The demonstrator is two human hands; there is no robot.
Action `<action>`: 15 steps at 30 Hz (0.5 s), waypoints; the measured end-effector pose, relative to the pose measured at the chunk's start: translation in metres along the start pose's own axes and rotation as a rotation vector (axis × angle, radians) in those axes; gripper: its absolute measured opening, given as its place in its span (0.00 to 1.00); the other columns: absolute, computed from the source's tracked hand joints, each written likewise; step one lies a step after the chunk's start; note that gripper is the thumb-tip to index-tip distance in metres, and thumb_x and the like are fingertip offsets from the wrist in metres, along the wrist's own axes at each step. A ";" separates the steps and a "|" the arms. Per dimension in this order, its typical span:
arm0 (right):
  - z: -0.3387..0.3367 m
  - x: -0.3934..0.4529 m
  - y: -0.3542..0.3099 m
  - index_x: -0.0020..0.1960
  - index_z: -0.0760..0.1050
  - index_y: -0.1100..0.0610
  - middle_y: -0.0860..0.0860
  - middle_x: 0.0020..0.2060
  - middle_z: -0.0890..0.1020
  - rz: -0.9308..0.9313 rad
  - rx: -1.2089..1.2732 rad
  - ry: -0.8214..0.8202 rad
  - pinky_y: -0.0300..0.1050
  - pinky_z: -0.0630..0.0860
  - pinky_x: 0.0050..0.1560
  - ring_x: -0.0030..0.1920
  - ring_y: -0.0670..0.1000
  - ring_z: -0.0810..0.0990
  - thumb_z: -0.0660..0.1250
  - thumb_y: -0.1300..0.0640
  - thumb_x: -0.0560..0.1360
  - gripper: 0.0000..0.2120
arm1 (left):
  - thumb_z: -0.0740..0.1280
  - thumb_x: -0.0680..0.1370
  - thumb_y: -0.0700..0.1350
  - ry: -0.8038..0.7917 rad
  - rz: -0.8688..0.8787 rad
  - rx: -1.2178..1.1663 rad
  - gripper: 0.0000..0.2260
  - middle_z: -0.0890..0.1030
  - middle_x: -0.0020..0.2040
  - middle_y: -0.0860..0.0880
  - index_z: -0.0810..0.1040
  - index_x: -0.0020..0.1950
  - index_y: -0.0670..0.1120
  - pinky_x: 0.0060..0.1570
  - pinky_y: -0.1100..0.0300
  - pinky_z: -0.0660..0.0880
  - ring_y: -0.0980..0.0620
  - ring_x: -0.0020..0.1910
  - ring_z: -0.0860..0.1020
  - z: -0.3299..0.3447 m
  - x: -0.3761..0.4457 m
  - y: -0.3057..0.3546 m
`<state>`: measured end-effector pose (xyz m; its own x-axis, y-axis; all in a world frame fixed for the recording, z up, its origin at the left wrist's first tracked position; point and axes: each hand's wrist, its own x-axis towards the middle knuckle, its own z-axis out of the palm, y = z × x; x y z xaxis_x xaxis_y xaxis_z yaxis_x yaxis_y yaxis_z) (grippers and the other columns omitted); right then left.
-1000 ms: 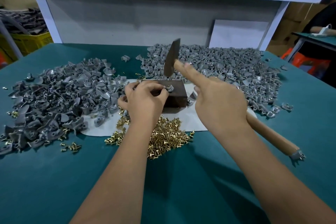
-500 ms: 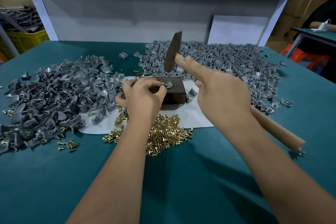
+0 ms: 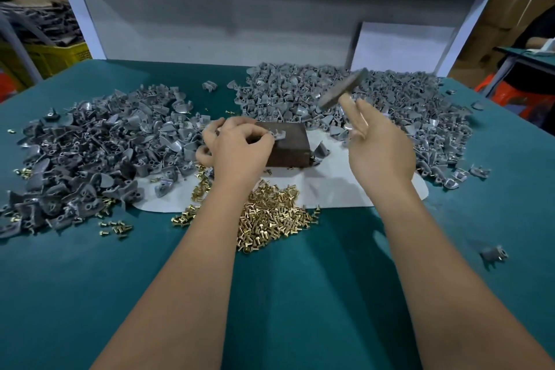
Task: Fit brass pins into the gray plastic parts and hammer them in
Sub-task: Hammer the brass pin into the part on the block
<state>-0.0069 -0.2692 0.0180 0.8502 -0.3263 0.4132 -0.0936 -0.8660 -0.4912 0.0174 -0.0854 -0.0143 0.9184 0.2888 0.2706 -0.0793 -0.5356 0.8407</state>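
- Two heaps of gray plastic parts are flanking the dark block (image 3: 289, 144), which serves as the landmark: one heap (image 3: 90, 150) is spreading left of the block, the other (image 3: 345, 99) is lying behind it and to its right, probably so that stock and finished pieces stay apart, though which is which I cannot tell.
- Green table (image 3: 270, 294) is carrying everything; a white sheet (image 3: 330, 189) is lying under the block.
- Brass pins (image 3: 267, 219) are sitting in a loose pile just in front of the block, within easy reach of the feeding hand.
- Right hand (image 3: 381, 147) is gripping the hammer, fingers curled round the handle and forefinger stretched along it; the blurred hammer head (image 3: 342, 91) is hanging above and right of the block, apparently raised for a blow.
- Left hand (image 3: 240, 144) is pinching one gray part (image 3: 277, 137) flat on the block's top, likely steadying it as an anvil job; whether a pin is already seated is too small to tell.
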 end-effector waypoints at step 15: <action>0.017 -0.014 0.013 0.61 0.77 0.54 0.56 0.47 0.78 -0.131 -0.336 -0.037 0.49 0.66 0.47 0.52 0.59 0.71 0.60 0.55 0.77 0.14 | 0.70 0.76 0.46 -0.050 0.066 -0.117 0.11 0.71 0.60 0.67 0.79 0.34 0.57 0.66 0.54 0.47 0.56 0.70 0.55 -0.010 -0.006 0.006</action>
<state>-0.0109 -0.2693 -0.0066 0.8840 -0.1957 0.4246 -0.1426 -0.9778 -0.1537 0.0078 -0.0822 -0.0057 0.9277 0.2141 0.3059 -0.1824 -0.4549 0.8716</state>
